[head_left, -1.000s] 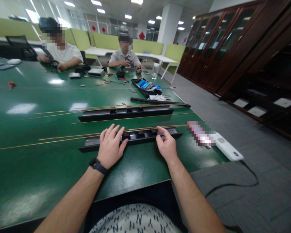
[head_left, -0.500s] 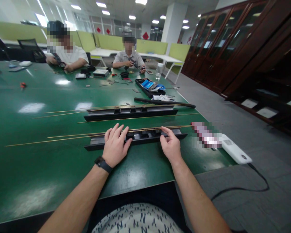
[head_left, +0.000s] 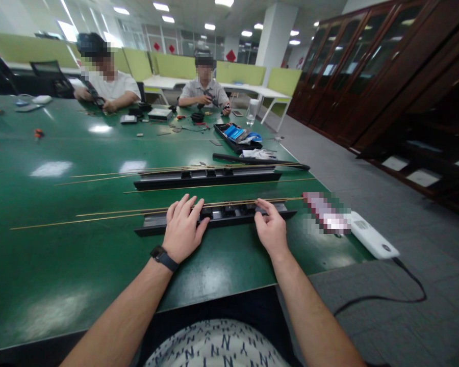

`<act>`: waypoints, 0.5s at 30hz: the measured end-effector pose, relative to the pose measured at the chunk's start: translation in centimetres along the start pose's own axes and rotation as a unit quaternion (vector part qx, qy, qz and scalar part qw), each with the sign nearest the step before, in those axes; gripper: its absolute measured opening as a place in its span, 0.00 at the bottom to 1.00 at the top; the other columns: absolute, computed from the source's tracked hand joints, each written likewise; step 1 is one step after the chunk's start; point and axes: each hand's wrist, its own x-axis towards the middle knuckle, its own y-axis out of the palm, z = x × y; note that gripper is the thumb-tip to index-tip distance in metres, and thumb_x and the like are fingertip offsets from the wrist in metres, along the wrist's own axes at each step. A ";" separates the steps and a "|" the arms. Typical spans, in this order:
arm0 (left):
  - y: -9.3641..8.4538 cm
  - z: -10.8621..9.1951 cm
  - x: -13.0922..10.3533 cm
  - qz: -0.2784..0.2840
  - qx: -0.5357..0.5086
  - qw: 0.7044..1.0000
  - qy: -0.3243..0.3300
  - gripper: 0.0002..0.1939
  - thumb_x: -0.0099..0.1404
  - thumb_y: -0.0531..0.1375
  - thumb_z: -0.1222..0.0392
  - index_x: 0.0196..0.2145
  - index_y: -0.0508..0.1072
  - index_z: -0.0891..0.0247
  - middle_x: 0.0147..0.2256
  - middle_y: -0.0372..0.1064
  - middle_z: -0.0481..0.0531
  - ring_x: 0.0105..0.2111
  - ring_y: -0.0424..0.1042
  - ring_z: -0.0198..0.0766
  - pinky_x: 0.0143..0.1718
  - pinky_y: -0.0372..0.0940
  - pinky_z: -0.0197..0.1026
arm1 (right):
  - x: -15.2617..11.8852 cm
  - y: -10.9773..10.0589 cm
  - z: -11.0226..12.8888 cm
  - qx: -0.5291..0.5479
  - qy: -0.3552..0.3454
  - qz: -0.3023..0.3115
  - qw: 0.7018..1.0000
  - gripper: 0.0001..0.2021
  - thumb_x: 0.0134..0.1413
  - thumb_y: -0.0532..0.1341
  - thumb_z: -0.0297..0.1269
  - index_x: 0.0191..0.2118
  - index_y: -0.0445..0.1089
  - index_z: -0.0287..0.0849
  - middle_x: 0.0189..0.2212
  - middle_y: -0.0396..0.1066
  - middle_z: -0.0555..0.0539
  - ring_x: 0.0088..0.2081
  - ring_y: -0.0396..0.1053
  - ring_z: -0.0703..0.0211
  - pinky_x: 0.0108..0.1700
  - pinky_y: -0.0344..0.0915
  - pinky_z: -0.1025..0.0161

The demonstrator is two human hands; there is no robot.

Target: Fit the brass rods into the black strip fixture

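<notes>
A long black rail (head_left: 229,220) with a grey metal channel and black blocks lies on the table before me. Thin brass-coloured rods (head_left: 110,213) run along its far side and stick out to the left. My left hand (head_left: 183,227) lies across the rail's left part, fingers spread over the rods and thumb at the near edge. At the rail's right part is my right hand (head_left: 271,227). Its index finger reaches out to the rods, the thumb stays apart at the near edge, and the other fingers are curled and partly hidden.
A second rail (head_left: 210,181) with rods lies beyond, a single rod (head_left: 218,185) between the two. Farther back are a black tube (head_left: 248,160), gloves (head_left: 258,154) and a tray (head_left: 239,147). A white power bank-like device (head_left: 373,237) stands right. Two people sit across the table.
The view has shifted very slightly. Both hands keep their places on the rail and the rods.
</notes>
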 end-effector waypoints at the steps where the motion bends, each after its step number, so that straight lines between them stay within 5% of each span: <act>1: 0.0 0.0 0.0 -0.001 0.000 1.000 -0.001 0.26 0.75 0.56 0.50 0.67 0.69 0.61 0.65 0.68 0.65 0.71 0.58 0.58 0.71 0.50 0.62 | 0.0 0.0 0.0 -0.004 -0.001 0.007 1.000 0.23 0.59 0.62 0.40 0.59 0.75 0.44 0.52 0.80 0.41 0.20 0.64 0.67 0.29 0.67 0.63; 6: 0.0 -0.1 0.0 -0.001 -0.001 1.000 -0.003 0.27 0.74 0.57 0.51 0.66 0.69 0.62 0.65 0.68 0.65 0.71 0.58 0.58 0.71 0.50 0.62 | -0.2 -0.1 0.3 -0.020 -0.005 0.028 0.999 0.24 0.59 0.62 0.39 0.60 0.76 0.42 0.43 0.82 0.43 0.19 0.62 0.67 0.28 0.66 0.63; 15: 0.0 0.0 0.0 0.001 0.009 1.000 0.007 0.27 0.76 0.54 0.50 0.66 0.69 0.64 0.65 0.67 0.65 0.71 0.58 0.57 0.70 0.50 0.61 | 0.0 0.0 0.1 0.004 -0.003 -0.006 1.000 0.24 0.59 0.62 0.39 0.60 0.74 0.43 0.54 0.79 0.40 0.20 0.63 0.68 0.27 0.65 0.64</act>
